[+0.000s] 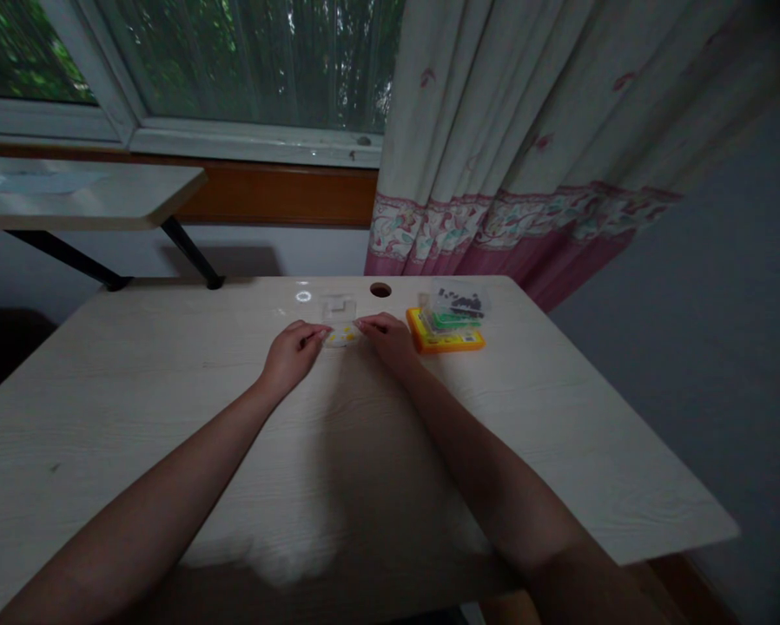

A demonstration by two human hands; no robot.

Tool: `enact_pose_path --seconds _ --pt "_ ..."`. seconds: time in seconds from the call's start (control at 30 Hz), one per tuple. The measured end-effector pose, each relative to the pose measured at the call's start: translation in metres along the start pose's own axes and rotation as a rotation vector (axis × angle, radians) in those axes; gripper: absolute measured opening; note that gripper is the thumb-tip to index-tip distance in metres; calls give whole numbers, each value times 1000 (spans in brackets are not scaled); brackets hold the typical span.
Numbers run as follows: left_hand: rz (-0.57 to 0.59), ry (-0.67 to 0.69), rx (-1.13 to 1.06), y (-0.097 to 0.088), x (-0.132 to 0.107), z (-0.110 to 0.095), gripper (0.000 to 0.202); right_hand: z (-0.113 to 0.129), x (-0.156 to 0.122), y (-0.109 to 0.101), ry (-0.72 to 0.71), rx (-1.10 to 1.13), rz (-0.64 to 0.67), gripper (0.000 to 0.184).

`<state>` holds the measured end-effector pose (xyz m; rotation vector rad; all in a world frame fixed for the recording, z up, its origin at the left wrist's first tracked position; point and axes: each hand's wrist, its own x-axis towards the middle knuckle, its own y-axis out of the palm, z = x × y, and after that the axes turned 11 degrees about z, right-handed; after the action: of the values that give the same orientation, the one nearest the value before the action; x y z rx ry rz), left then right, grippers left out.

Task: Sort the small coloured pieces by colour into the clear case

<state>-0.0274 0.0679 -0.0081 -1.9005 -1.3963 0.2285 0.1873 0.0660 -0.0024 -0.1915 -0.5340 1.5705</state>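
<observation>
A small clear plastic box [340,342] with several yellow pieces [349,332] in it lies on the table between my hands. Its clear lid part [338,307] stands open on the far side. My left hand [294,354] is closed, with thumb and fingertips pinched at the box's left edge. At the right edge, my right hand [390,340] is closed in a pinch. Whatever is between its fingertips is too small to make out.
Right of my right hand, an orange-yellow case [452,341] lies under a green piece [455,320] and a clear box of dark bits [460,301]. Behind the boxes is a round cable hole [380,290]. A raised shelf [90,195] stands at the left, curtains [468,174] behind.
</observation>
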Motion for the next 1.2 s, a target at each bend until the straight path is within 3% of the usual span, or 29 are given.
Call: enact_pose_path --seconds 0.17,0.53,0.73,0.9,1.0,1.2 --pt "5 4 10 0 0 -1 29 1 0 -1 1 -4 11 16" --pt "-4 0 19 0 1 -1 29 -4 -3 -24 -17 -46 208 18" --pt "-4 9 26 0 1 -1 29 3 -20 -35 35 -266 306 16" --pt "0 -5 39 0 2 1 30 4 -45 -49 60 -259 399 18" --pt "-3 -1 43 1 2 2 31 3 -56 -51 35 -238 401 24" --pt "-20 -7 37 2 2 3 32 2 -64 -46 -45 -266 326 6"
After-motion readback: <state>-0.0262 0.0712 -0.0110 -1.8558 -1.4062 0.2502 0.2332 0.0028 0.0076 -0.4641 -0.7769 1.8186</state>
